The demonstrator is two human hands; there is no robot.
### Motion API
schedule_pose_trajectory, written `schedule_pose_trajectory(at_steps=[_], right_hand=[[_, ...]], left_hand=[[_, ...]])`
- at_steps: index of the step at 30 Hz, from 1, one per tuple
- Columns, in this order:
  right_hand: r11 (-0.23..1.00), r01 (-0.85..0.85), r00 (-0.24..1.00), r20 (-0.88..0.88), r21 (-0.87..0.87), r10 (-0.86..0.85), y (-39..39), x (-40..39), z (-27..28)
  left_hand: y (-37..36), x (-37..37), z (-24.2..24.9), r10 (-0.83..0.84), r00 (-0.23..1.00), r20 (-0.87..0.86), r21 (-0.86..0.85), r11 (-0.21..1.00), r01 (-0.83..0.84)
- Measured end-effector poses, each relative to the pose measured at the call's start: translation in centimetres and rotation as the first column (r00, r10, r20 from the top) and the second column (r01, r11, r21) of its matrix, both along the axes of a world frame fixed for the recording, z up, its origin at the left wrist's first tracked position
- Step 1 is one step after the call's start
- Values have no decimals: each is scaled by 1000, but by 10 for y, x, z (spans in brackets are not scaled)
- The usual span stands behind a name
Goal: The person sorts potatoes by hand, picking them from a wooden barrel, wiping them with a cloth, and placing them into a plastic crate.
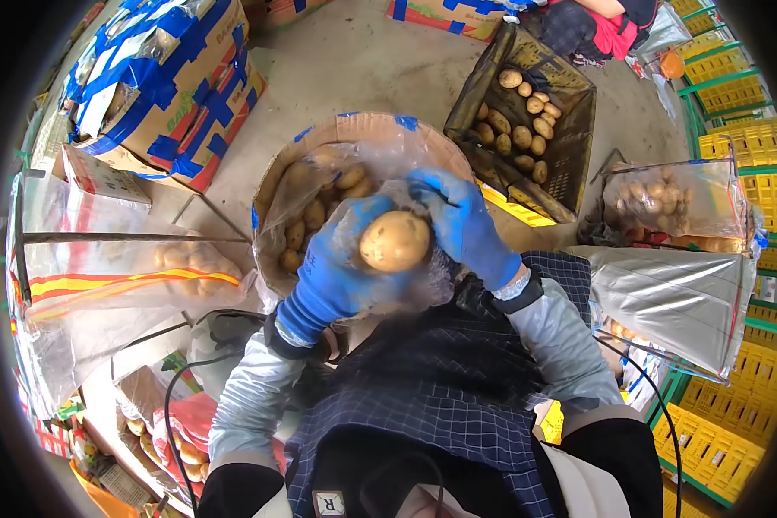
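A large yellow-brown potato (394,241) rests in my left hand (332,268), whose blue-gloved fingers are closed around it. Just to its right is my right hand (470,226), also in a blue glove. Its fingers are curled in against greyish, blurred material (440,281) that I cannot make out. Both hands are above a round cardboard container (363,128) with clear plastic lining. Several potatoes (351,178) lie inside that container, partly under the plastic and partly hidden by my hands.
A dark crate (578,112) with several potatoes stands ahead to the right. Clear bags holding potatoes hang on frames at the left (129,276) and right (673,198). Blue-taped boxes (181,104) stand at upper left; yellow crates (716,432) line the right. Another person (591,26) sits at the top.
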State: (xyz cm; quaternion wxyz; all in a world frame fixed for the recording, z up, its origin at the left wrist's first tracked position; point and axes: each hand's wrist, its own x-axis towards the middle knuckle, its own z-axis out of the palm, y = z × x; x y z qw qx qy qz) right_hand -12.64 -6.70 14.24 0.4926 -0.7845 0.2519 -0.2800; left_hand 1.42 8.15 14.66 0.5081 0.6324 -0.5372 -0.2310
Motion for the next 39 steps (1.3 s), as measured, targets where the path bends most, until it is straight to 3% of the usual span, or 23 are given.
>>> schedule_pose_trajectory(at_steps=[6, 7, 10, 11, 13, 15, 16, 18, 19, 20, 22, 23, 25, 27, 30, 32, 33, 36, 37, 39], right_hand=[[990, 63, 998, 10, 126, -65, -18, -10, 0], [995, 90, 996, 24, 52, -91, -18, -11, 4], [982, 63, 984, 151, 175, -90, -11, -7, 19], [924, -14, 984, 168, 383, -54, -8, -3, 28], [994, -77, 986, 140, -74, 86, 20, 8, 38], [996, -71, 993, 93, -53, 76, 23, 9, 32], [997, -68, 995, 69, -43, 71, 23, 10, 29], [929, 13, 999, -52, 371, 7, -7, 4, 29], [927, 70, 995, 35, 369, -89, -9, 1, 24], [946, 40, 994, 86, 321, -71, -8, 3, 32], [974, -23, 983, 181, 224, -18, 2, 12, 49], [940, -41, 985, 145, -338, 96, 11, 9, 41], [908, -156, 980, 53, -389, 192, 29, 5, 42], [868, -298, 939, 38, -396, 340, 18, 1, 38], [916, -316, 931, -264, -245, 251, -30, -16, 20], [955, -247, 946, -173, 166, 275, -50, -10, 24], [905, -210, 954, -126, 371, 274, -58, -6, 27], [718, -263, 950, 44, 644, 308, -71, -2, 22], [648, -269, 955, 112, 712, 274, -91, -7, 14], [700, -164, 986, 92, 695, 140, -135, -28, -16]], left_hand=[[-1, 10, 17, 62, 993, 97, 3, 998, -63], [1, 11, 17, 84, 992, 98, 19, 996, -86], [3, 13, 14, 118, 981, 152, -3, 993, -119], [4, 15, 14, 108, 977, 182, 52, 992, -119], [7, 19, 15, 80, 968, 239, 161, 979, -121], [2, 17, 1, 20, 970, -244, 118, 993, 9], [3, 13, -2, -34, 883, -468, 84, 993, 82], [7, 11, 6, -24, 582, -813, 113, 974, 197], [9, 11, 4, -22, 394, -919, 75, 970, 229], [8, 10, 2, -15, 186, -982, 33, 967, 251], [3, 8, 2, 61, 161, -985, 94, 974, 204], [2, 6, 0, 69, 123, -990, 90, 981, 173], [-1, 5, 0, 105, -35, -994, 101, 990, 95], [-4, 13, -1, 117, 99, -988, 129, 984, 120], [-8, 16, -8, 131, 274, -953, 184, 967, 175], [-20, 12, -14, 117, 375, -920, 210, 953, 220], [-31, 8, -7, 123, 523, -844, 255, 949, 187], [-67, 4, -10, -2, 716, -698, 219, 951, 217], [-81, 12, -29, -77, 646, -760, 163, 939, 304], [-109, 13, -63, -33, 700, -713, 197, 949, 245]])
